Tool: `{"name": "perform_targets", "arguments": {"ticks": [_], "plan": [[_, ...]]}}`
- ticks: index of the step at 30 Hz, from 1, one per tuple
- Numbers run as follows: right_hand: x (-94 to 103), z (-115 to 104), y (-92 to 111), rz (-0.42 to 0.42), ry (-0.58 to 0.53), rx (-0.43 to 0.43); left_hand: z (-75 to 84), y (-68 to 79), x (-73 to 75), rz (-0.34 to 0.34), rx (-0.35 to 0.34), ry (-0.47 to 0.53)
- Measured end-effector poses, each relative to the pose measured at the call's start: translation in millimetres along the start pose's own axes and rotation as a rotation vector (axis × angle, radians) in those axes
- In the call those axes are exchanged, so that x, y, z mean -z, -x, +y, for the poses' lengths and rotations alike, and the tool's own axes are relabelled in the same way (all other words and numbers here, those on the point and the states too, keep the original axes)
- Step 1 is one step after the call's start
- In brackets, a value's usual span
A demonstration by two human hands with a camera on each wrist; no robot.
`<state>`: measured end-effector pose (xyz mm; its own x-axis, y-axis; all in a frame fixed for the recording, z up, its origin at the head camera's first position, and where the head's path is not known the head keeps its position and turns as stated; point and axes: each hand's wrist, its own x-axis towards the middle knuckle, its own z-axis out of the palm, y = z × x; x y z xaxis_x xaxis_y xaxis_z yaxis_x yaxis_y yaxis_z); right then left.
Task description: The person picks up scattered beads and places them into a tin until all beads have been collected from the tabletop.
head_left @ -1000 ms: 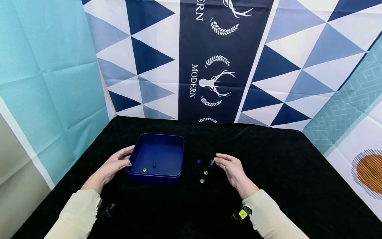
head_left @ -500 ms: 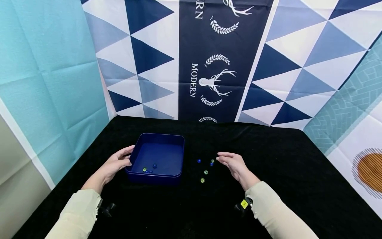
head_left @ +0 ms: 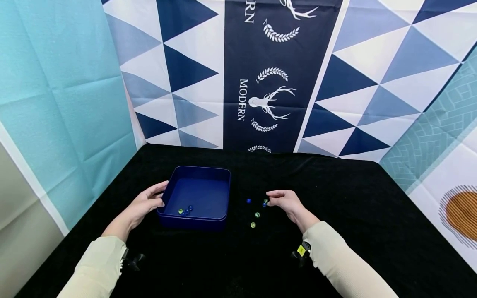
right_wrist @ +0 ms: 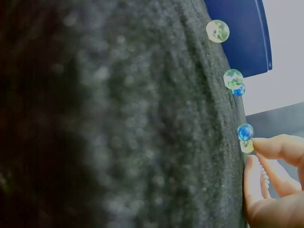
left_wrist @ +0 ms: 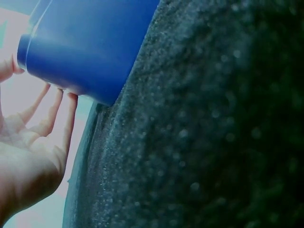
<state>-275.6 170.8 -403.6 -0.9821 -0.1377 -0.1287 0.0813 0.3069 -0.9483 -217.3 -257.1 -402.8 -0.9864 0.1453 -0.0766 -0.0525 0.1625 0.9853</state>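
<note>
A square dark blue box [head_left: 175, 170] sits left of centre, several blue and yellow-green marbles gathered near its front left corner inside. My left hand [head_left: 143, 204] rests its fingers against the box's left outer wall; the left wrist view shows the thumb up by the rim. To the right of the box several loose marbles lie on the cloth. My right hand [head_left: 291, 207] is low beside a blue marble [right_wrist: 245, 131] and a yellow-green marble [right_wrist: 247, 146]. One fingertip seems to touch the yellow-green one, and a gap shows between finger and thumb.
Black cloth [head_left: 231, 265] covers the table. Left of the pair lies a blue marble [head_left: 248, 200]; nearer the front are a green marble [head_left: 257, 215] and a yellow-green marble [head_left: 253, 225]. Patterned fabric [head_left: 193, 74] hangs behind, with more on both sides.
Another blue marble has appeared in the box, and the blue ones there have rolled closer together. My right hand drew back slightly, then returned left to the marble pair. My left hand stayed put.
</note>
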Motion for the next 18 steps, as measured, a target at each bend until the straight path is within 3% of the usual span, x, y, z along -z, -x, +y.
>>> {"name": "perform_targets", "arguments": {"ticks": [5,18], "plan": [[-2.4,-2.3,0.3,-0.001,0.128,0.016,0.4,0.4,-0.1,-0.001,-0.006,0.004],[-5.5,-6.7,-1.0,-0.004,0.292,0.064,0.5,1.9,-0.7,-0.002,-0.009,0.003]]}}
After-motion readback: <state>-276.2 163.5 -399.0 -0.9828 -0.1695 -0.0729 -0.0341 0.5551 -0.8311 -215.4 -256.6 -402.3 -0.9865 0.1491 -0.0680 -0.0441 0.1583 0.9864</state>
